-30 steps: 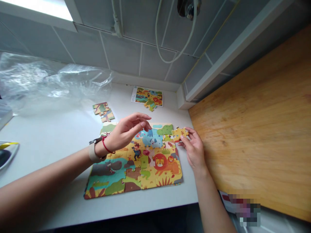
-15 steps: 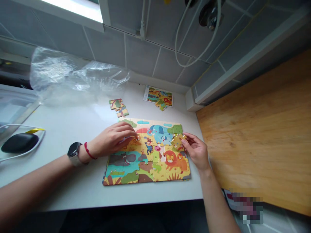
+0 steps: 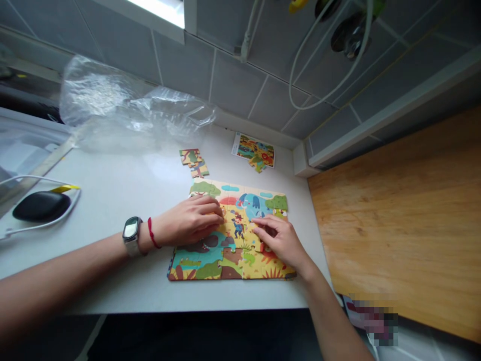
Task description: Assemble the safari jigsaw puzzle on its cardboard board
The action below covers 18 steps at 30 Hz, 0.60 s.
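Observation:
A jigsaw puzzle [image 3: 205, 271] of cartoon animals lies mostly assembled on the white desk. My left hand [image 3: 193, 219] rests on its left part, palm down and holding nothing, with its fingers loosely extended and covering some pieces. Over the right half is my right hand [image 3: 280, 238], thumb and index finger closed at a yellow puzzle piece [image 3: 252, 234] near the cartoon figure with a hat. The fingers partly hide this piece and the lion. Behind the puzzle lie two loose tree-patterned pieces [image 3: 194, 161]. One more loose piece [image 3: 257, 165] overlaps the small reference picture card [image 3: 252, 145].
A crumpled clear plastic bag [image 3: 112, 100] sits at the back left. A black computer mouse [image 3: 41, 206] and a white cable [image 3: 48, 229] lie on the left of the desk. The wooden surface [image 3: 398, 200] adjoins on the right, and a tiled wall rises behind.
My right hand has moved left and inward with the yellow piece, from above the puzzle's right edge to its middle. My left hand stays on the puzzle. The camera view has shifted slightly.

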### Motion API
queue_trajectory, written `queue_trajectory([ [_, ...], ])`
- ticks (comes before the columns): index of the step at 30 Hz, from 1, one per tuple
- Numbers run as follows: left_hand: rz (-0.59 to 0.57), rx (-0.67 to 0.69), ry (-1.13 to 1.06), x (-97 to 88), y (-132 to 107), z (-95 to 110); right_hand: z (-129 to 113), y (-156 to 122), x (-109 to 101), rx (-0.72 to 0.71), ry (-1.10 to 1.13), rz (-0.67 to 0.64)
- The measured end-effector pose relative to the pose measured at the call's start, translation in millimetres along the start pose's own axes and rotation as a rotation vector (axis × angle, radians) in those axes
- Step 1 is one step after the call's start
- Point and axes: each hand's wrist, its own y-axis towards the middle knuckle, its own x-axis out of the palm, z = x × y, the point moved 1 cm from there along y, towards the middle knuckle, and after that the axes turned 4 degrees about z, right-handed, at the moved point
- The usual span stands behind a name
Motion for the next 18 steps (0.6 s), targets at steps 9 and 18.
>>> queue_trajectory([
  [9,-0.023,-0.010,-0.036,-0.4,2,0,2,-17,-6,-0.162,-0.076,0.287],
  [18,-0.038,-0.006,-0.026,0.6,3,1,3,-80,32,-0.296,-0.546,-0.023],
])
